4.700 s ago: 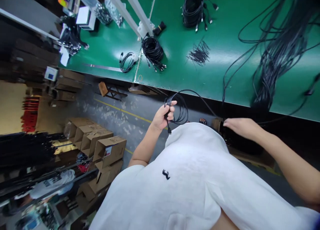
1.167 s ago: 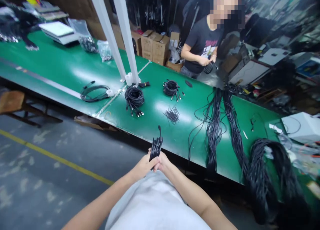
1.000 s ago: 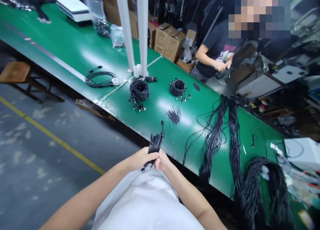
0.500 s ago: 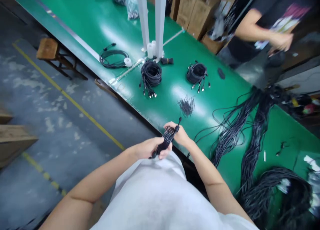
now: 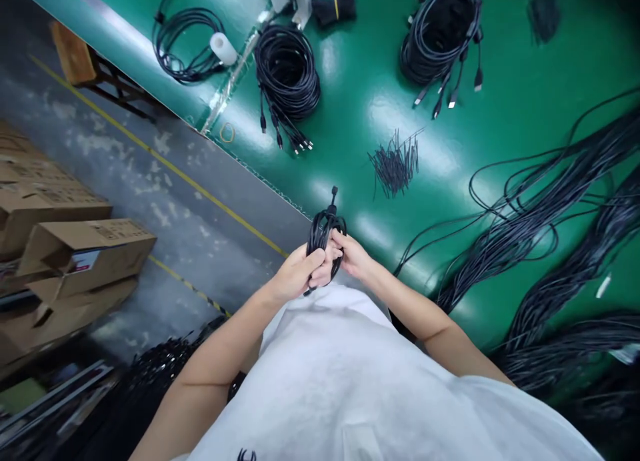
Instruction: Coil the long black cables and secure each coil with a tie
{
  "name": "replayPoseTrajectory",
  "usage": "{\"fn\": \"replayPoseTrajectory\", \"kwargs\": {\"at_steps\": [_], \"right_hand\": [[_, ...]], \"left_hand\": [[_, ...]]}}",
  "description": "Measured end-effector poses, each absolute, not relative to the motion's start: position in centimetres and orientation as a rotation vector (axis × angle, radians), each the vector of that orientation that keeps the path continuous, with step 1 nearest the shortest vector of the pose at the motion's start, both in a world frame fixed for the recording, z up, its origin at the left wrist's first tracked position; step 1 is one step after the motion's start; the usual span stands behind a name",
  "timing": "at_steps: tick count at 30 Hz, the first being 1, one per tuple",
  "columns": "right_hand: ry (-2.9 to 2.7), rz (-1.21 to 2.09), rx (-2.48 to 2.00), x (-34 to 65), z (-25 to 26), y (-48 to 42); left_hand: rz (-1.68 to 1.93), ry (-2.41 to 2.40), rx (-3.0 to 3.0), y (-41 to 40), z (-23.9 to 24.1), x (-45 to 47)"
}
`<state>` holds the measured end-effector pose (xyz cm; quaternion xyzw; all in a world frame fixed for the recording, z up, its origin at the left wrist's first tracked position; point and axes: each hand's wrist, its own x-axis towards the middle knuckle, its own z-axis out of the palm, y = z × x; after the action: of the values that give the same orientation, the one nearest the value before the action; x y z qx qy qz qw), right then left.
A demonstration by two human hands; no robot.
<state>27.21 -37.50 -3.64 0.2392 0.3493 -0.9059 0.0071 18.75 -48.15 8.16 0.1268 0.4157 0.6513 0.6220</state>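
A coiled black cable (image 5: pixel 320 233) is held in front of my waist at the bench edge, one plug end sticking up from its top. My left hand (image 5: pixel 305 269) wraps round the coil's lower left side, thumb on the strands. From the right, my right hand (image 5: pixel 347 251) grips the coil with bent fingers near the loop's inner side. A loose pile of short black ties (image 5: pixel 395 164) lies on the green bench (image 5: pixel 350 174) just beyond my hands. Two larger bundles of coiled cables, a left bundle (image 5: pixel 289 74) and a right bundle (image 5: pixel 440 37), rest farther back with their plugs showing.
Long loose black cables (image 5: pixel 540 207) spread over the bench's right side. A thin cable coil (image 5: pixel 185 47) with a white roll (image 5: pixel 223 49) lies at the back left. Cardboard boxes (image 5: pixel 95 247) and a wooden stool (image 5: pixel 73 51) stand on the floor to the left.
My view has tipped down and closer to the bench. The held coil has turned more upright and its loops are spread wider. My right hand has moved from its top end to its right side.
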Motion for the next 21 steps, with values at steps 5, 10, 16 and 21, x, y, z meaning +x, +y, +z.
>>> {"fn": "replayPoseTrajectory", "kwargs": {"at_steps": [5,10,16,21], "right_hand": [[2.100,-1.873,1.093,28.2,-4.1,-24.5],[2.456,-1.114,1.742,28.1,-5.9,-11.1],[2.552,-0.854,1.668,27.4,-8.4,-8.5],[2.846,-1.155,1.469,30.4,-6.8,-9.7]], "left_hand": [[1.590,1.026,0.176,-47.2,8.6,18.4],[1.576,1.108,0.051,-45.9,8.6,17.9],[1.542,1.114,-0.008,-44.5,7.3,17.9],[1.545,1.114,0.111,-44.2,6.9,17.8]]}}
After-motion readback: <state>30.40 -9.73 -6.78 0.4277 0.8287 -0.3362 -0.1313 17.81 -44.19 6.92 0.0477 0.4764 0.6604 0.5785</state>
